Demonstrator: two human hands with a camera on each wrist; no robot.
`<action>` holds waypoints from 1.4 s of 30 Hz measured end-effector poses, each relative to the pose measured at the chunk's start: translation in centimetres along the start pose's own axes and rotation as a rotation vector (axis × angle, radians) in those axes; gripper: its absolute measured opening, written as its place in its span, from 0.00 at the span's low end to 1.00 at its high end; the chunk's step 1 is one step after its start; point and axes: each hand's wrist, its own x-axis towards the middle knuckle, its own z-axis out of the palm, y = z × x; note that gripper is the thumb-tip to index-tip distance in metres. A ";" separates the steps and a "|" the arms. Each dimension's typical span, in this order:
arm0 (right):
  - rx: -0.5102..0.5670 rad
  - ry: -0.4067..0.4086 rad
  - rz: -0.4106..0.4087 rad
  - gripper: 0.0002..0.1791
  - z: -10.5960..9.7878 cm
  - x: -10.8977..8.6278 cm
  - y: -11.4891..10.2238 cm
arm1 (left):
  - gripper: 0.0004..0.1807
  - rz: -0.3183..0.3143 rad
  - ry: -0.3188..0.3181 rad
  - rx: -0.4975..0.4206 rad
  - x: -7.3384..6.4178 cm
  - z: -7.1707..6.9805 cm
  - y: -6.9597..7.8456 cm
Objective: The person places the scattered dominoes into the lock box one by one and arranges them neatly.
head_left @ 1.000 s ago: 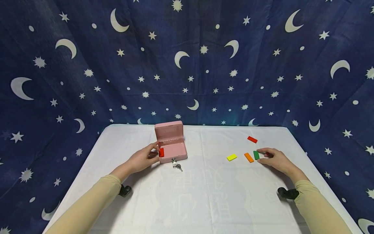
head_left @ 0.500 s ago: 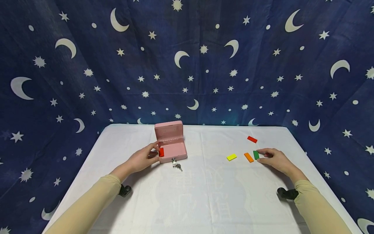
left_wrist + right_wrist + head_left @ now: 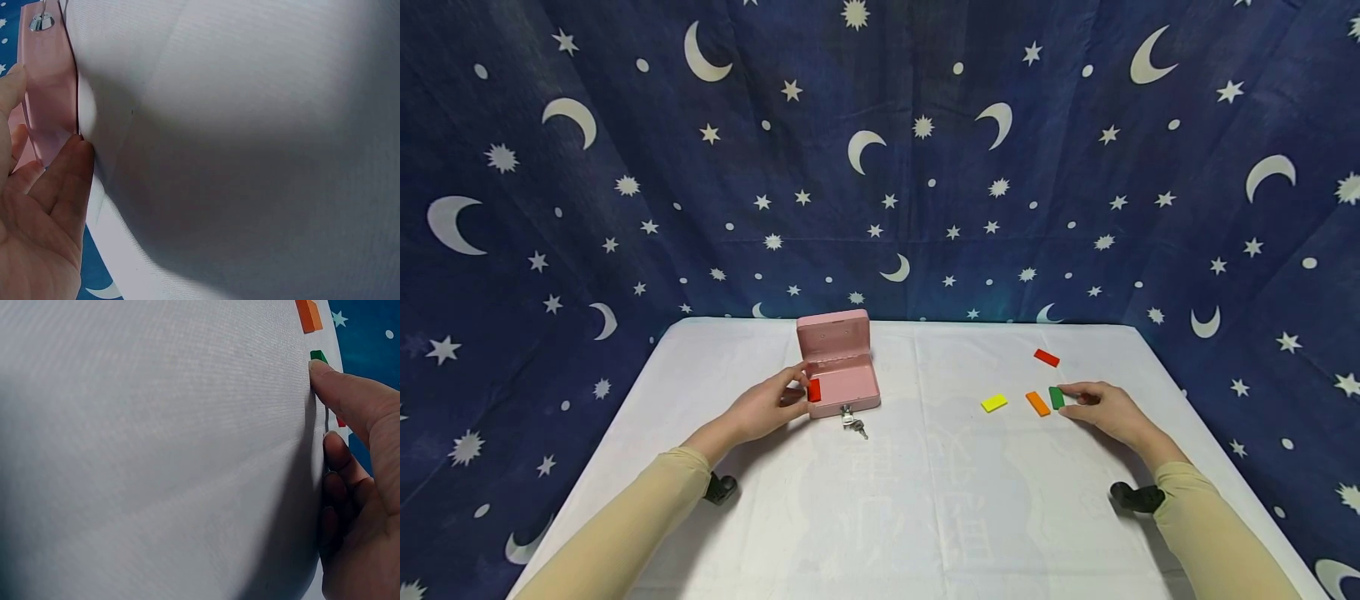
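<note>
A pink metal cash box (image 3: 852, 385) stands on the left of the table with its lid raised. My left hand (image 3: 767, 405) grips the box's left side, thumb at the front corner and fingers at the side wall. Inside, near those fingers, lies a red block (image 3: 815, 390). On the right, my right hand (image 3: 1108, 410) pinches a flat green block (image 3: 1057, 398) by its ends between thumb and index finger. In the right wrist view the thumb touches the green block (image 3: 319, 356), whose rest the hand hides.
An orange block (image 3: 1038, 404) lies just left of the green one, a yellow block (image 3: 994, 403) farther left, and another red block (image 3: 1047, 357) behind. A padlock (image 3: 847, 417) with keys (image 3: 858, 428) hangs at the box front. A starry blue cloth (image 3: 925, 208) backs the white table (image 3: 925, 500).
</note>
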 end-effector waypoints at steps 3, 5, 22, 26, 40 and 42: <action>0.003 0.004 -0.005 0.35 0.0 0.0 0.1 | 0.39 0.002 0.001 -0.005 0.0 0.0 0.1; 0.003 0.006 -0.006 0.35 0.1 0.0 0.2 | 0.40 0.003 0.002 -0.006 0.0 0.0 0.2; -0.024 0.029 -0.026 0.34 0.0 -0.1 0.6 | 0.36 -0.003 0.009 0.011 0.0 0.1 0.3; -0.039 0.053 -0.059 0.32 0.1 -0.2 0.8 | 0.36 -0.001 0.012 0.016 0.0 0.1 0.4; -0.011 0.131 -0.070 0.34 -1.1 0.1 -1.3 | 0.43 0.004 0.009 0.020 -0.1 0.2 0.2; -0.020 0.135 -0.070 0.34 -1.3 0.3 -2.0 | 0.43 0.002 0.008 0.024 0.0 0.2 0.2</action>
